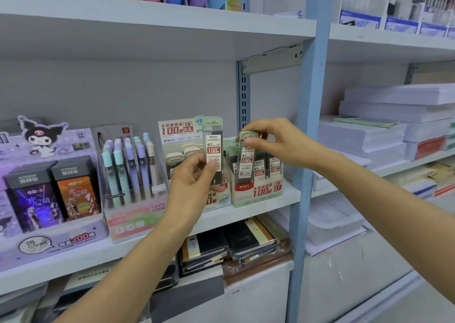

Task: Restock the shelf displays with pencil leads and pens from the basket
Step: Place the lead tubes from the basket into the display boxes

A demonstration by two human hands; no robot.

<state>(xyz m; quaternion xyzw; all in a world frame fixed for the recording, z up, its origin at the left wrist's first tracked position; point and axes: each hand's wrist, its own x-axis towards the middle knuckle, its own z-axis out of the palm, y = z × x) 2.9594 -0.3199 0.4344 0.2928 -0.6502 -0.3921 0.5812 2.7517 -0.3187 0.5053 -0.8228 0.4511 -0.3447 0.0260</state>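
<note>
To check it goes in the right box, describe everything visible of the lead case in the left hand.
The lead case is a slim clear plastic box with a pale green cap and dark leads inside. Its white and red label reads 0.7, 2B and 100. It stands upright in front of a display box, pinched at its lower half by the left hand, thumb on the label.
</note>
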